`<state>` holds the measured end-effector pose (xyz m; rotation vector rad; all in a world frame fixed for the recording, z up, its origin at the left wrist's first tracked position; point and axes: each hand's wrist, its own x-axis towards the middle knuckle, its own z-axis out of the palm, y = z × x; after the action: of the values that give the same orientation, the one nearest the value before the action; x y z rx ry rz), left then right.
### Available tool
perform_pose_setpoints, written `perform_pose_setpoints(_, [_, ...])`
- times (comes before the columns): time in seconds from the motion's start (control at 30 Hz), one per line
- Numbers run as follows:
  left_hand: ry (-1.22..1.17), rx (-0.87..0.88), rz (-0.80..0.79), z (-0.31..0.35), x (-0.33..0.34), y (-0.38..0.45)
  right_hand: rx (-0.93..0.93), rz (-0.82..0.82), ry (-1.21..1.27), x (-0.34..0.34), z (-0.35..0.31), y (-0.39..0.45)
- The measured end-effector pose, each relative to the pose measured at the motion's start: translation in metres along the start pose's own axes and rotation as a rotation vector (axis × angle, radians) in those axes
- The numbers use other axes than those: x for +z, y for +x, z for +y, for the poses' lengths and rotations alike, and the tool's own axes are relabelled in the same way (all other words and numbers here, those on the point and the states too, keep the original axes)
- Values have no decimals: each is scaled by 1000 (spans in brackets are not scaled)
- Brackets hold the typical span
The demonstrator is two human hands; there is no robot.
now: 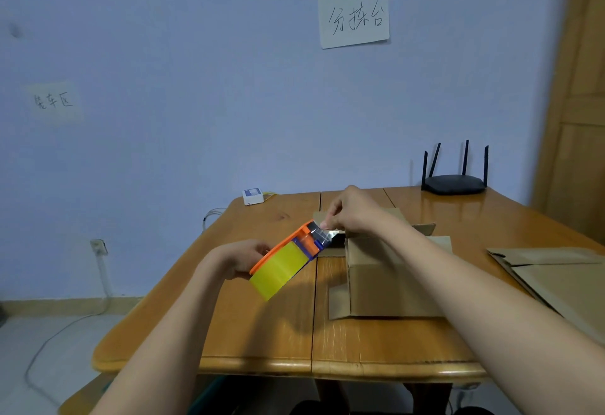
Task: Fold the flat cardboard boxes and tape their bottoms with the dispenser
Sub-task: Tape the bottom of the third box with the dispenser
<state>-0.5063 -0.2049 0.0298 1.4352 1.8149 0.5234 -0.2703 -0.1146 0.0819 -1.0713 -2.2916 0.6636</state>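
Above the wooden table (262,332), left of the box (389,280), both hands meet at the tape dispenser (288,257). It is orange with a blue inner part and a fat yellow roll (278,272), held clear of the tabletop and tilted, its front end higher and pointing toward the box. The left hand (244,259) grips its near left side, fingers curled shut around the frame behind the roll. The right hand (348,210) reaches across over the box, thumb and fingertips pinched together on the loose end of the clear tape (322,234) at the dispenser's front, where a short shiny strip shows between the cutter and the pinch. The box stands on the table's middle, just right of the dispenser, partly hidden by the right forearm; its flaps stick out at the far side and along the near left edge, lying on the wood. Flat cardboard (553,273) lies at the table's right edge, well apart from the dispenser. At the far right corner sits a black router (453,182) with four upright antennas, and a small white device (252,196) rests at the far left corner. Two paper notes are taped to the pale blue wall (196,87), the nearer one (354,19) above the table.
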Motion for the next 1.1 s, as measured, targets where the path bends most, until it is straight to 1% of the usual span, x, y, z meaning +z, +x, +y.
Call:
perform_pose_setpoints(0.23, [75, -6, 17, 21, -9, -1, -14, 55, 50, -14, 7, -3])
perform_pose_setpoints(0.4, [103, -5, 17, 32, -11, 0, -28, 86, 43, -17, 7, -1])
perform_pose_setpoints(0.47, [133, -3, 14, 31, -15, 0, -16, 121, 19, -26, 10, -1])
perform_pose_setpoints(0.57, [191, -13, -1, 12, -22, -4, 56, 222, 33, -58, 27, -6])
perform_pose_setpoints(0.67, [162, 17, -35, -3, -27, -6, 79, 279, 61, -81, 44, -13])
perform_pose_setpoints(0.73, [162, 50, -60, -1, -27, -7, 97, 260, 50, -84, 48, -17])
perform_pose_setpoints(0.83, [201, 70, -63, 4, -28, -6, 174, 214, -31, -85, 48, -22])
perform_pose_setpoints(0.97, [324, 43, -7, 3, -26, -1, 328, 120, 127, -85, 44, -23])
perform_pose_setpoints(1.0, [342, 33, 6, 3, -24, 0, 373, 94, 132, -85, 43, -21])
perform_pose_setpoints(1.1, [360, 7, 22, 5, -21, 3, 534, -70, 65, -85, 36, -17])
